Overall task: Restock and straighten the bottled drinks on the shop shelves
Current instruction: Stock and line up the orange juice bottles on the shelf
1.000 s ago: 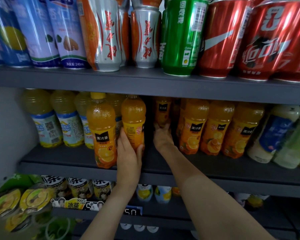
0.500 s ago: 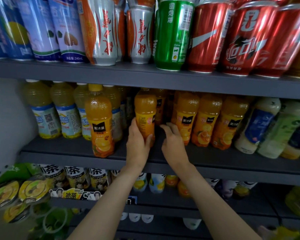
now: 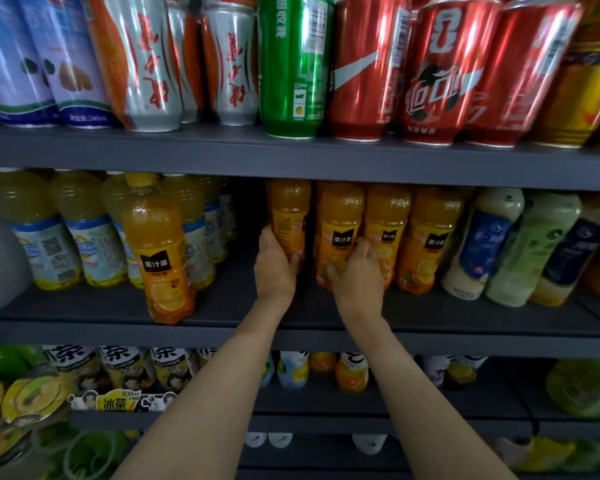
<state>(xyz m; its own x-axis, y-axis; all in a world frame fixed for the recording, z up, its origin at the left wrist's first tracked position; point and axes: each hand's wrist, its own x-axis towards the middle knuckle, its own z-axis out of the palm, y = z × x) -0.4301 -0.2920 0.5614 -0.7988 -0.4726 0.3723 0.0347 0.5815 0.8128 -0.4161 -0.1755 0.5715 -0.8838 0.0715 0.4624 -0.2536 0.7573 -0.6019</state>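
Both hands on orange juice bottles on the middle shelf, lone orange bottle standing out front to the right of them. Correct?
Not quite. The head view shows the lone orange bottle out front to the left of the hands, not right. Left hand and right hand do each grip an orange juice bottle on the middle shelf.

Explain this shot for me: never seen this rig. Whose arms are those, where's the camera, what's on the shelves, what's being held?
No robot here: a person's bare arms, filmed by a wide-angle camera on their head, looking forward and down. The middle shelf carries orange juice bottles, with pale yellow drinks to the left. Cans stand on the shelf above. The left hand grips one orange juice bottle; the right hand holds the neighbouring bottle in the row. A lone orange bottle stands out front, to the left.
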